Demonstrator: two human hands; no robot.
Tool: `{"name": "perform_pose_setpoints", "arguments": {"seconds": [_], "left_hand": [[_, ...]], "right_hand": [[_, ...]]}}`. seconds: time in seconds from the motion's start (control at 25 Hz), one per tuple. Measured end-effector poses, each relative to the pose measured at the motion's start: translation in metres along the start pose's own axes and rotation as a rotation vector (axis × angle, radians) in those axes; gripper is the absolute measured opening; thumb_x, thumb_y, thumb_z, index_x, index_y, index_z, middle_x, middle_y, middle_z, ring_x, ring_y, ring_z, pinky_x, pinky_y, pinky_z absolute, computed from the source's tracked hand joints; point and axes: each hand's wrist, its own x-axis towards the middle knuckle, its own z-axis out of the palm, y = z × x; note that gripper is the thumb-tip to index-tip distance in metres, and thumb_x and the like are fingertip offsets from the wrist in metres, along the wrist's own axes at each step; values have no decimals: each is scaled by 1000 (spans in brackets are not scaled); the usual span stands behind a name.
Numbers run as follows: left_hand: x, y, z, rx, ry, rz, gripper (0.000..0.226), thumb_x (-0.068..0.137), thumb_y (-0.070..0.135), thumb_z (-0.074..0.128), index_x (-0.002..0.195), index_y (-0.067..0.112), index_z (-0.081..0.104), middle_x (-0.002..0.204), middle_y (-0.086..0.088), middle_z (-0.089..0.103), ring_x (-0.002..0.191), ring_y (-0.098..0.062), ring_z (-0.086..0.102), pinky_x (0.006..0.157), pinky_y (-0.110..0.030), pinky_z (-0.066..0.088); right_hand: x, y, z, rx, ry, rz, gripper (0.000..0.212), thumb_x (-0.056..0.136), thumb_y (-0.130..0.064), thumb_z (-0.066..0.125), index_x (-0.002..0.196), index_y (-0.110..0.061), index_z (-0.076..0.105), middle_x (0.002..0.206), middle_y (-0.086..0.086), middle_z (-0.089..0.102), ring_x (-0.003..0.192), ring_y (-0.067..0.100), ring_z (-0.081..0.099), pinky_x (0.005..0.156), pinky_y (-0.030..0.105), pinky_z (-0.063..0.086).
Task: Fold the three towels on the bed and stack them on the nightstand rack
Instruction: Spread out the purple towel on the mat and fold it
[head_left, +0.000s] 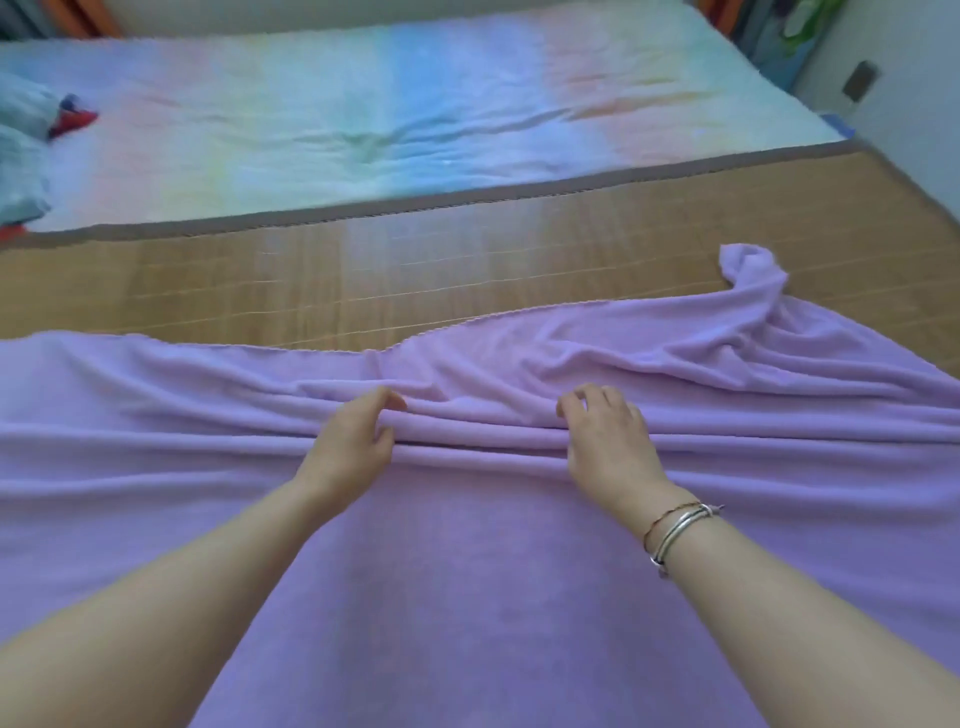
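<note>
One towel (467, 545), two hands. Lilac, spread across bed (363, 280) on bamboo mat, rumpled in long ridges, far right corner twisted up. Left hand (353, 441) pinching a ridge between thumb and fingers; right hand (608, 436) fingers curled, gripping same ridge just beside it.
</note>
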Motion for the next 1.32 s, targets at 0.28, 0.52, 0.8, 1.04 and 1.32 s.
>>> {"name": "perform_pose_setpoints", "arguments": {"seconds": [0.28,0.52,0.8,1.04,1.32], "left_hand": [[-18,-158,-104,26,133,-221,35,94,11,44,128,12,52,130,-3,55,121,-24,50,99,-39,42],[61,-169,-98,43,100,-224,34,96,24,47,130,24,52,101,-2,64,100,-26,58,82,-38,48],[132,-148,-66,258,-79,-364,19,81,12,52,99,17,50,103,-3,61,90,-27,53,66,-33,36],[195,-143,-76,-17,269,-357,26,92,13,45,118,12,47,115,-13,61,107,-35,56,84,-42,46],[193,-102,-16,251,-37,-176,62,96,19,41,152,26,15,162,2,8,149,-26,3,118,-52,6]], "right_hand": [[63,-193,30,155,-73,-100,35,85,0,41,116,-12,51,118,8,52,108,30,49,82,38,41],[140,-181,48,215,-66,150,47,89,0,38,135,-11,37,128,16,43,100,38,56,68,37,37],[208,-122,52,-15,-302,260,14,88,-6,44,101,-9,38,102,19,61,92,35,55,68,35,37],[271,-92,33,455,113,358,36,96,-11,42,130,-5,36,117,27,58,103,40,56,78,37,38],[228,-60,58,607,29,136,62,90,-1,41,147,-19,27,146,7,42,130,25,44,101,29,33]]}}
